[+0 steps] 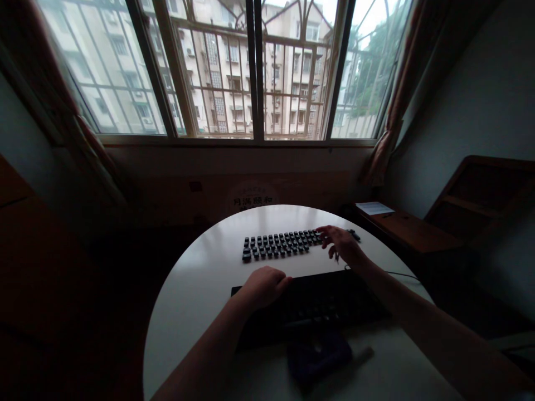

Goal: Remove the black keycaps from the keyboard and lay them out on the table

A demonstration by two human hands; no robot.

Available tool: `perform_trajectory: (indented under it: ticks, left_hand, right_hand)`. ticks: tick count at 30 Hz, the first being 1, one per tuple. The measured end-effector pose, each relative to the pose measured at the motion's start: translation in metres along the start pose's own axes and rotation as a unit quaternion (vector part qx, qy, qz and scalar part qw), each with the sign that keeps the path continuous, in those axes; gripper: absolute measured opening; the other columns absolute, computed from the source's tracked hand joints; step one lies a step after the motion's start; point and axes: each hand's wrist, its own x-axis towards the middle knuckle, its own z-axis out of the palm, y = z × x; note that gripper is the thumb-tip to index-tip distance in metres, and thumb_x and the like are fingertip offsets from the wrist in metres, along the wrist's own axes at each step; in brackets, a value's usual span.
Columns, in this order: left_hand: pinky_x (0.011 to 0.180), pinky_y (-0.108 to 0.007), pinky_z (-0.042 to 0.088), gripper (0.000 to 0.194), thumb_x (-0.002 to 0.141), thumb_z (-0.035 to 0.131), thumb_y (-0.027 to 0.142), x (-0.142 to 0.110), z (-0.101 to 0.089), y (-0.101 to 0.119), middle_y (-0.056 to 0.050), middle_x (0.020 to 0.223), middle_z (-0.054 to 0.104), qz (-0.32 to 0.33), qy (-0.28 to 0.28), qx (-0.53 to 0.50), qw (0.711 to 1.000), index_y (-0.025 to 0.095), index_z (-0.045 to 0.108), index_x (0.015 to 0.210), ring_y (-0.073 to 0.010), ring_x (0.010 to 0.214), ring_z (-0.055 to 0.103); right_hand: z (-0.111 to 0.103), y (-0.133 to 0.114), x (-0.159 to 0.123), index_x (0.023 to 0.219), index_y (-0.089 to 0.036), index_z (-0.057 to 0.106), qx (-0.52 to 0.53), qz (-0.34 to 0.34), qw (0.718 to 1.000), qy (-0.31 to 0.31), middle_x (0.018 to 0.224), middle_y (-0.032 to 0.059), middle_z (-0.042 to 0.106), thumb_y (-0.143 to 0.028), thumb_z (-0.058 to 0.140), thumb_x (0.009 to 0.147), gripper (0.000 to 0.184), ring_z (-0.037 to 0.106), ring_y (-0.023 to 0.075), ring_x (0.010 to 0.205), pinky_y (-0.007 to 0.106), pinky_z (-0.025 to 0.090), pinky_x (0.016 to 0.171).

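Note:
A black keyboard (311,295) lies across the near half of the round white table (184,312). My left hand (264,285) rests over its far left edge with the fingers curled closed; whatever they may hold is hidden. Beyond the keyboard, several loose black keycaps (276,245) stand in rows. My right hand (339,244) reaches over the right end of these rows, fingers apart, the fingertips beside or touching the keycaps there. A small dark shape shows under its palm, too small to name.
A dark purple cloth-like item (320,356) and a blurred stick-like object (363,356) lie at the near side. A thin cable (401,274) runs off the table's right edge. Right of it, a wooden chair (418,228) bears a paper sheet (374,208). A barred window (254,72) is ahead.

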Motion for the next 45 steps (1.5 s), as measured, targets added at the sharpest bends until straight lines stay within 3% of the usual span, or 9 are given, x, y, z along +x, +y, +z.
perform_trajectory:
  ticks: [3, 6, 11, 14, 19, 22, 28, 35, 45]
  left_hand:
    - [0.061, -0.029, 0.037, 0.045, 0.098, 0.038, 0.043, 0.0, -0.003, 0.003, -0.008, 0.074, 0.068, -0.002, -0.004, -0.001, 1.0, 0.018, 0.069, 0.076, -0.0198, 0.068, 0.06]
    - [0.062, -0.029, 0.037, 0.043, 0.097, 0.04, 0.043, 0.0, -0.004, 0.004, -0.008, 0.073, 0.067, -0.004, -0.01, -0.007, 1.0, 0.018, 0.068, 0.075, -0.0189, 0.068, 0.059]
    - [0.063, -0.029, 0.036, 0.045, 0.097, 0.04, 0.045, 0.003, 0.0, 0.002, -0.007, 0.073, 0.066, -0.009, -0.013, 0.0, 1.0, 0.018, 0.067, 0.074, -0.0186, 0.067, 0.057]
    - [0.063, -0.028, 0.035, 0.045, 0.098, 0.039, 0.045, 0.004, 0.0, 0.002, -0.007, 0.073, 0.066, -0.015, -0.021, 0.005, 1.0, 0.018, 0.067, 0.075, -0.0183, 0.067, 0.056]
    - [0.058, -0.028, 0.031, 0.044, 0.098, 0.04, 0.043, 0.004, -0.001, 0.002, -0.005, 0.068, 0.063, -0.013, -0.018, 0.006, 1.0, 0.018, 0.064, 0.071, -0.0161, 0.062, 0.054]
    - [0.057, -0.028, 0.03, 0.044, 0.098, 0.04, 0.043, 0.004, -0.001, 0.002, -0.004, 0.067, 0.062, -0.013, -0.02, 0.007, 1.0, 0.018, 0.063, 0.069, -0.0158, 0.061, 0.053]
    - [0.057, -0.028, 0.03, 0.044, 0.097, 0.04, 0.043, 0.005, -0.002, 0.004, -0.004, 0.066, 0.061, -0.016, -0.027, 0.005, 0.999, 0.018, 0.061, 0.068, -0.0157, 0.061, 0.052]
    - [0.057, -0.028, 0.031, 0.043, 0.097, 0.042, 0.043, 0.005, -0.002, 0.004, -0.004, 0.068, 0.062, -0.013, -0.026, 0.01, 1.0, 0.018, 0.063, 0.07, -0.0166, 0.063, 0.054]
    - [0.057, -0.028, 0.031, 0.045, 0.097, 0.04, 0.046, 0.004, -0.002, 0.004, -0.005, 0.068, 0.062, -0.013, -0.024, 0.011, 1.0, 0.018, 0.063, 0.071, -0.0166, 0.065, 0.055]
  right_hand:
    - [-0.01, -0.013, -0.036, 0.109, -0.016, 0.066, 0.279, 0.131, 0.95, -0.046, 0.072, 0.0069, 0.066, -0.061, 0.019, 0.097, 0.065, 0.064, 0.0194, 0.062, 0.031, 0.054, 0.055]
    - [-0.007, -0.02, -0.07, 0.102, -0.017, 0.066, 0.351, 0.22, 0.905, -0.093, 0.053, -0.0024, 0.052, -0.068, 0.032, 0.093, 0.062, 0.049, 0.0115, 0.039, 0.022, 0.037, 0.037]
    - [0.011, -0.018, -0.094, 0.106, -0.022, 0.059, 0.423, 0.201, 0.876, -0.114, 0.072, -0.0019, 0.063, -0.056, 0.067, 0.081, 0.043, 0.061, 0.0121, 0.054, 0.02, 0.044, 0.044]
    - [0.018, -0.013, -0.096, 0.102, -0.021, 0.058, 0.432, 0.165, 0.878, -0.124, 0.083, 0.001, 0.065, -0.05, 0.073, 0.079, 0.04, 0.064, 0.0126, 0.063, 0.02, 0.046, 0.047]
    - [0.019, -0.013, -0.101, 0.082, -0.02, 0.054, 0.402, 0.11, 0.903, -0.11, 0.054, -0.0062, 0.051, -0.058, 0.066, 0.082, 0.04, 0.046, 0.0076, 0.044, 0.019, 0.034, 0.041]
    - [0.015, -0.021, -0.105, 0.087, -0.021, 0.056, 0.382, 0.086, 0.914, -0.109, 0.053, -0.0063, 0.048, -0.062, 0.059, 0.086, 0.041, 0.043, 0.0082, 0.043, 0.02, 0.033, 0.041]
    - [0.017, -0.026, -0.109, 0.092, -0.021, 0.054, 0.347, 0.075, 0.929, -0.104, 0.061, -0.0024, 0.057, -0.068, 0.051, 0.087, 0.047, 0.05, 0.0105, 0.048, 0.021, 0.037, 0.044]
    - [0.025, -0.015, -0.109, 0.082, -0.021, 0.047, 0.281, 0.082, 0.954, -0.068, 0.045, -0.0089, 0.04, -0.067, 0.038, 0.093, 0.048, 0.035, 0.008, 0.036, 0.019, 0.025, 0.036]
    - [0.031, -0.015, -0.105, 0.078, -0.023, 0.044, 0.271, 0.121, 0.953, -0.064, 0.044, -0.01, 0.039, -0.072, 0.038, 0.089, 0.051, 0.036, 0.0079, 0.032, 0.018, 0.025, 0.032]
